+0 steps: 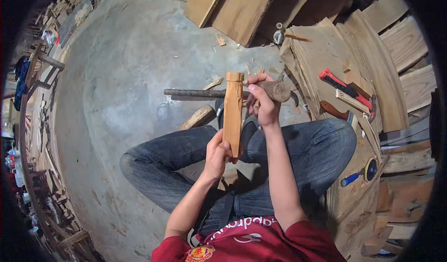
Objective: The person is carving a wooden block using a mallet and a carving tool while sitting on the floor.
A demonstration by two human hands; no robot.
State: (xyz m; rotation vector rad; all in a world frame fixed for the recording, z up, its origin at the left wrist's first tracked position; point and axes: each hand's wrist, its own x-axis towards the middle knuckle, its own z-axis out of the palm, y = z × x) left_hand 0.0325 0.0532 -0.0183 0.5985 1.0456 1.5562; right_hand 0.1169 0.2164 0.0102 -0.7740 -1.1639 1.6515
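In my left hand (217, 157) is the lower end of a long carved piece of wood (232, 122), held upright with a notched collar near its top. My right hand (264, 102) is closed beside the upper end, its thumb and fingers curled. A thick, round-ended wooden cylinder (278, 91) shows at the right fingers; whether they grip it or it lies behind them, I cannot tell. Beyond the carved piece, a dark rod (193, 93) stretches to the left. A rough wood offcut (198, 117) lies on the floor by my left knee.
To my right, planks (321, 52) carry a red-handled hammer (344, 87), a wooden-handled tool (334, 109) and a blue-handled tool with a round disc (358, 173). Large boards (244, 10) lie at the far side. Wooden framing (28, 136) and scraps line the left.
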